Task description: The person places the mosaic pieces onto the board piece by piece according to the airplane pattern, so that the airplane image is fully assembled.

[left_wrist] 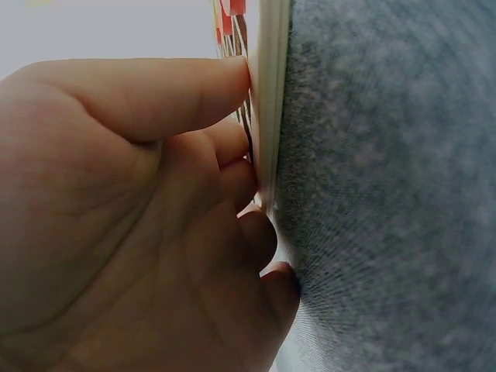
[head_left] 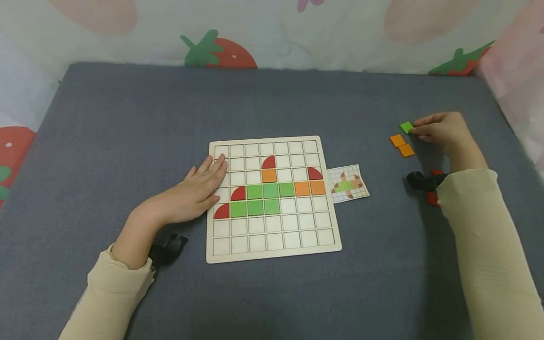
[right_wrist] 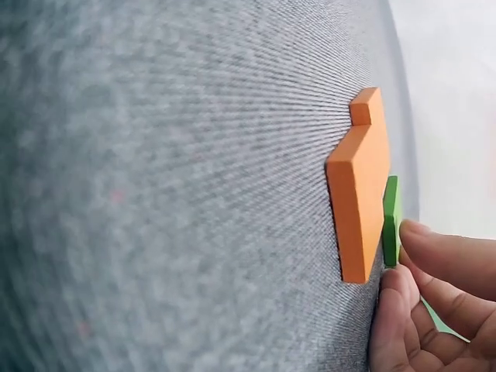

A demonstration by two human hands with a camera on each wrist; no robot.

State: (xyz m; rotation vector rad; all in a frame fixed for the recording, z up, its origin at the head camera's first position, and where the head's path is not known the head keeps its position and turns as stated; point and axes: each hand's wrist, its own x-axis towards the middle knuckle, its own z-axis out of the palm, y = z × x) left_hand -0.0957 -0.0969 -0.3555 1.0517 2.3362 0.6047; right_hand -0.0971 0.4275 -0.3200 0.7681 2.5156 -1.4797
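Note:
A wooden grid board (head_left: 248,255) lies mid-table with green, orange and red tiles set in some squares. My left hand (head_left: 187,196) rests on its left edge, fingers stretched out over the frame; in the left wrist view the thumb and fingertips of that hand (left_wrist: 147,194) touch the board's side (left_wrist: 270,93). At the far right, my right hand (head_left: 444,132) pinches a green square tile (head_left: 406,127) at its edge, low over the cloth. The right wrist view shows its thumb against the green tile (right_wrist: 392,221), beside two orange square tiles (right_wrist: 356,201).
Two orange tiles (head_left: 397,140) lie touching just in front of the green one. Red tiles (head_left: 432,198) are partly hidden by the right sleeve. A printed pattern card (head_left: 348,183) sits against the board's right edge. Strawberry-print cloth (head_left: 331,38) hangs behind the table.

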